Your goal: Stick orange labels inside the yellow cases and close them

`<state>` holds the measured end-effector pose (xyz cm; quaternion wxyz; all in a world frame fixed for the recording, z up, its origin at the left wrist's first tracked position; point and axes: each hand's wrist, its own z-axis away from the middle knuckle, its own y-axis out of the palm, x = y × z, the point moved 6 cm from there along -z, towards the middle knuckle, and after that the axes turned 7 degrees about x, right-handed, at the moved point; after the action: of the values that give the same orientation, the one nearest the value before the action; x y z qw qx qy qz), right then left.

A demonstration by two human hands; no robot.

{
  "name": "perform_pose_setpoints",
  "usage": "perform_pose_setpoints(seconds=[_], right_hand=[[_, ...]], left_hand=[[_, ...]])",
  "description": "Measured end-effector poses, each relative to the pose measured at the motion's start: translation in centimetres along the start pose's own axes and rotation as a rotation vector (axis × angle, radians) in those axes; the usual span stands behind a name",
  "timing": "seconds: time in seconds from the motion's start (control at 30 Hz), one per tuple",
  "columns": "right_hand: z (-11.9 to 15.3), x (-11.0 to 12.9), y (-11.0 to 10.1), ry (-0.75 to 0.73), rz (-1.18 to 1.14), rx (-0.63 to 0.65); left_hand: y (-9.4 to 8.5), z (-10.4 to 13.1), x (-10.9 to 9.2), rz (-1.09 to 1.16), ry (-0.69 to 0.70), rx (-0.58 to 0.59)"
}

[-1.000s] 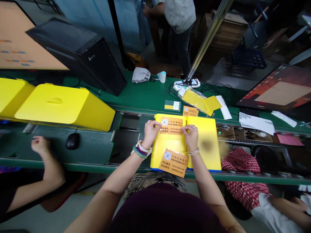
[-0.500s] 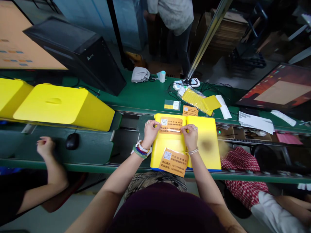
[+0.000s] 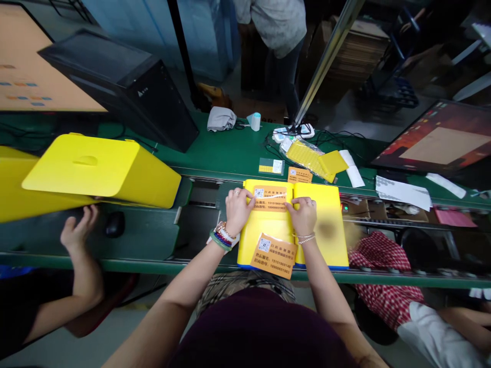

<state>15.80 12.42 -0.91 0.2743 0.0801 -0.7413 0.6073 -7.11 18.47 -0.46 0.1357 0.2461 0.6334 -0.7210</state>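
In front of me stand two yellow boxes (image 3: 264, 225), (image 3: 326, 240) side by side, blue along their lower edges. An orange label (image 3: 268, 205) with a QR code and printed lines lies across the upper part of the left one. My left hand (image 3: 238, 209) pinches the label's left edge; its fingertips partly cover the print. At the right edge, my right hand (image 3: 304, 215) is closed in a pinch too. Lower on the same box rests a second orange label (image 3: 274, 257), slightly tilted and overhanging the near edge. Neither hand touches it.
At left, a co-worker's hand (image 3: 79, 230) is by a tilted yellow box (image 3: 30, 189), beside another yellow box (image 3: 80, 163) and a mouse (image 3: 114, 225). Behind lie a third orange label (image 3: 299, 175), yellow sheets (image 3: 310, 156) and a power strip (image 3: 286, 134).
The co-worker's hand at left has opened and risen toward the far-left yellow box, which has tilted and shifted. My hands stay at the label's edges, nearly still.
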Motion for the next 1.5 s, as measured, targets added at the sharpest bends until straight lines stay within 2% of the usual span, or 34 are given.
perform_pose_setpoints(seconds=[0.1, 0.17, 0.27, 0.33, 0.43, 0.53, 0.63, 0.73, 0.8, 0.9, 0.97, 1.07, 1.13, 1.2, 1.3, 1.4, 1.5], right_hand=[[0.4, -0.8, -0.9, -0.012, 0.015, 0.008], [1.3, -1.0, -1.4, -0.043, -0.033, 0.05], [4.3, 0.2, -2.1, -0.128, -0.117, 0.157], [7.2, 2.1, -2.5, -0.233, -0.155, 0.236], [12.2, 5.2, -2.3, -0.477, -0.1, 0.38], [16.2, 6.1, -1.1, -0.659, 0.091, 0.49], [17.7, 5.2, -0.2, -0.737, 0.211, 0.459], [17.8, 4.4, -0.6, -0.799, 0.187, 0.401], [17.3, 4.4, -1.6, -0.793, 0.129, 0.36], [15.8, 4.9, -3.6, -0.718, 0.049, 0.228], [14.7, 5.6, -4.7, -0.681, 0.017, 0.127], [13.5, 7.2, -5.4, -0.674, 0.01, 0.027], [13.1, 8.3, -5.4, -0.693, 0.021, 0.001], [13.1, 9.2, -5.4, -0.714, 0.032, -0.014], [13.5, 10.0, -5.4, -0.734, 0.038, -0.019], [13.8, 10.6, -5.6, -0.729, 0.012, 0.008], [14.2, 11.4, -6.0, -0.674, -0.087, 0.092]], left_hand=[[-0.6, 0.6, -1.1, -0.197, 0.085, -0.027], [-0.1, 0.8, -2.2, -0.251, 0.247, 0.001], [2.1, 1.0, -4.4, -0.272, 0.569, 0.173], [3.6, 1.1, -5.6, -0.276, 0.711, 0.27], [4.7, 0.7, -7.0, -0.281, 0.785, 0.298], [4.6, 0.5, -7.3, -0.275, 0.763, 0.288], [3.8, 1.5, -6.6, -0.252, 0.791, 0.325], [2.6, 4.2, -5.1, -0.142, 0.9, 0.445], [1.1, 5.9, -3.7, 0.049, 0.843, 0.469], [-1.8, 7.8, -0.7, 0.446, 0.452, 0.311], [-2.6, 9.9, 0.5, 0.699, 0.199, 0.315], [-2.5, 13.4, -0.3, 1.031, -0.012, 0.475], [-2.7, 14.9, -1.1, 1.212, -0.113, 0.462], [-3.2, 15.7, -1.6, 1.358, -0.186, 0.417], [-4.1, 16.1, -2.3, 1.477, -0.219, 0.409], [-4.9, 16.2, -2.5, 1.472, -0.194, 0.4], [-5.0, 16.3, -2.4, 1.408, -0.133, 0.376]])
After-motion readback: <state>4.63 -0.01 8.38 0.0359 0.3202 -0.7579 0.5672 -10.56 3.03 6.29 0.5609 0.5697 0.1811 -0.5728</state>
